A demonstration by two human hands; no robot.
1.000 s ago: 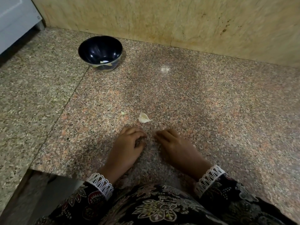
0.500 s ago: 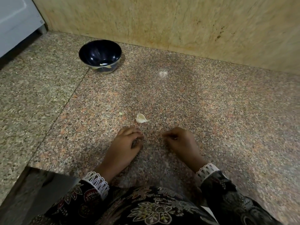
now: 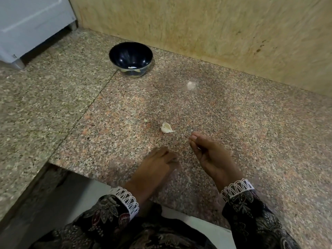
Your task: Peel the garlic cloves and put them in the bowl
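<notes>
Garlic clove [image 3: 166, 128] lies on the granite counter [image 3: 242, 123], still in its skin as far as I can judge, just ahead of my fingertips and well apart from the bowl [image 3: 130, 59].

Right hand [image 3: 210, 155] has lifted and turned since half a second ago: then it was knuckles-up and bunched on the stone, now the palm faces inward, fingers together and loosely curved, tips just beside the clove but not touching it. Whether it holds a scrap of skin I cannot tell; something pale shows in the palm, too blurred to name.

Left hand [image 3: 158, 164] has slid back toward the counter edge, lying flat on the stone with fingers loosely bent. Blurred; I cannot tell whether anything is under them.

Bowl sits far back near the wall, dark inside, with a pale piece at the bottom, likely a clove already done.

Reading: right hand is heading for this clove. Next step is to pinch it up and strip the skin. A small green fleck [image 3: 145, 120] lies left of it.
</notes>
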